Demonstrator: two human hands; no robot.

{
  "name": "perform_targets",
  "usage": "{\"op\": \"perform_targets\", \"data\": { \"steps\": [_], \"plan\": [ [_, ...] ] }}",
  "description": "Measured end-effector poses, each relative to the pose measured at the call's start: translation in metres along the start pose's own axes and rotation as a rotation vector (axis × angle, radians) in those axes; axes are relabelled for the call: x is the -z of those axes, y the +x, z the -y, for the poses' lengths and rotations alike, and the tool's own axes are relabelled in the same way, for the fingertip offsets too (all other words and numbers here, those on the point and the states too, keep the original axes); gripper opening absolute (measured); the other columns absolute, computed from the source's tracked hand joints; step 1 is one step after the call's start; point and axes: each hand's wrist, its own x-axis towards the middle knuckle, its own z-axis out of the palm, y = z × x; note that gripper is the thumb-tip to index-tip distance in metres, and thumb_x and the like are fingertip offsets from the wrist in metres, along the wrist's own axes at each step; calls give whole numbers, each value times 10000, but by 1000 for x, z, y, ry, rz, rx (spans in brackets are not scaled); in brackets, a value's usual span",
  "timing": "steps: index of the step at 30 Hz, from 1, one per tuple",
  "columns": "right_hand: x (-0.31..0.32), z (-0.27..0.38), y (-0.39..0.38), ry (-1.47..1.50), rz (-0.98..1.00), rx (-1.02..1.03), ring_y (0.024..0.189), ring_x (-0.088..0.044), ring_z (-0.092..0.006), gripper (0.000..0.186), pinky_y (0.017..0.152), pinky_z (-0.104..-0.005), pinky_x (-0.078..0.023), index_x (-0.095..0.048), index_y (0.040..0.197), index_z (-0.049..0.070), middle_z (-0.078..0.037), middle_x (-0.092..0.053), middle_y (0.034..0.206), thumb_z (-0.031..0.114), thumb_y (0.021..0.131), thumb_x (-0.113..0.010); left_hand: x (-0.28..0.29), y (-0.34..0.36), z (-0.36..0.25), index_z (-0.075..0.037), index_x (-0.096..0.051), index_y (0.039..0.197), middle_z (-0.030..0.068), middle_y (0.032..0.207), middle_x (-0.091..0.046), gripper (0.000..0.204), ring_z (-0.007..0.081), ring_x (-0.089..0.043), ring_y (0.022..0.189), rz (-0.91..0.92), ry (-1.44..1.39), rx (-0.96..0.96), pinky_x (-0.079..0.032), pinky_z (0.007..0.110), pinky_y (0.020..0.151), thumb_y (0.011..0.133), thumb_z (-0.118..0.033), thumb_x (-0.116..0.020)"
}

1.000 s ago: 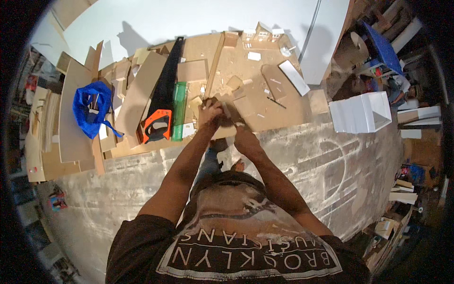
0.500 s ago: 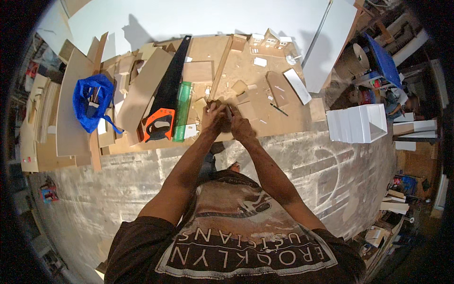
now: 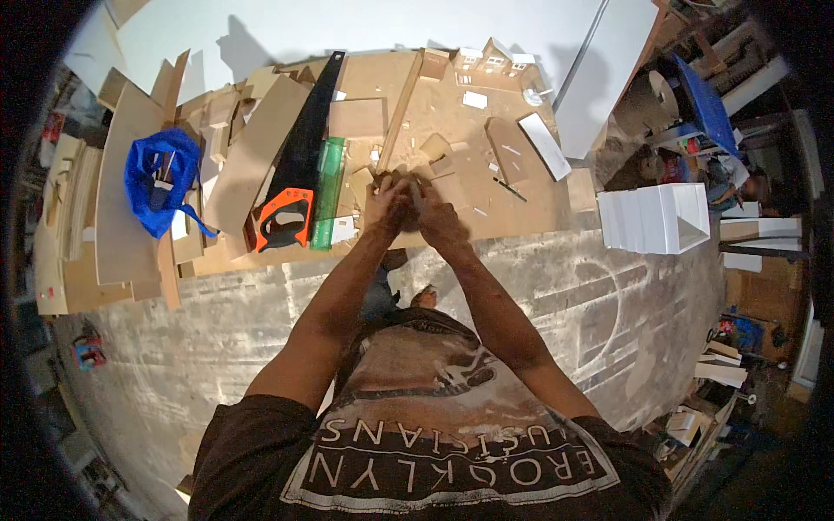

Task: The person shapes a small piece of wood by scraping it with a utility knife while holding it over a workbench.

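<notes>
Head view:
1. Left grip (image 3: pixel 387 201) was curled; whether it held anything was unclear.
2. Right grip (image 3: pixel 441 222) was beside it, its hold equally unclear.
3. Strip (image 3: pixel 400 113) lay on the tabletop (image 3: pixel 521 214), beyond both.

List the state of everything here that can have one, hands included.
Left hand: fingers bent, grip unclear
Right hand: fingers curled, grip unclear
Orange-handled handsaw: lying down, not held
Blue bag: open, things inside
Translucent green strip: lying flat
Model house: standing upright
Dark pen or pencil: lying down, not held
White box: open at its right end
</notes>
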Motion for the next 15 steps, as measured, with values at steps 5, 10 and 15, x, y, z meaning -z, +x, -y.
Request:
{"op": "perform_targets", "data": {
  "steps": [5,10,15],
  "plan": [
    [4,15,-1,241,-35,-81,847,-646,-498,324,755,-592,-511,-445,1223,9,-335,-652,913,180,948,-444,17,7,-6,-217,-683,1078,-68,1325,-518,283,193,-397,1283,237,41,27,-380,493,939,808,-298,-650],
    [3,24,-5,135,-28,-62,848,-656,-487,329,761,-585,-509,-434,1216,8,-323,-658,914,224,967,-438,23,9,-7,-213,-634,1156,-53,1272,-536,317,190,-415,1255,235,53,47,-398,486,903,844,-270,-610],
    [1,24,-1,74,57,-147,942,-639,-450,446,816,-518,-520,-412,1299,-7,-285,-627,1056,205,927,-536,17,6,-6,-206,-658,1084,-51,1208,-558,261,192,-452,1186,118,32,4,-389,482,904,829,-247,-621]
  ]
}}
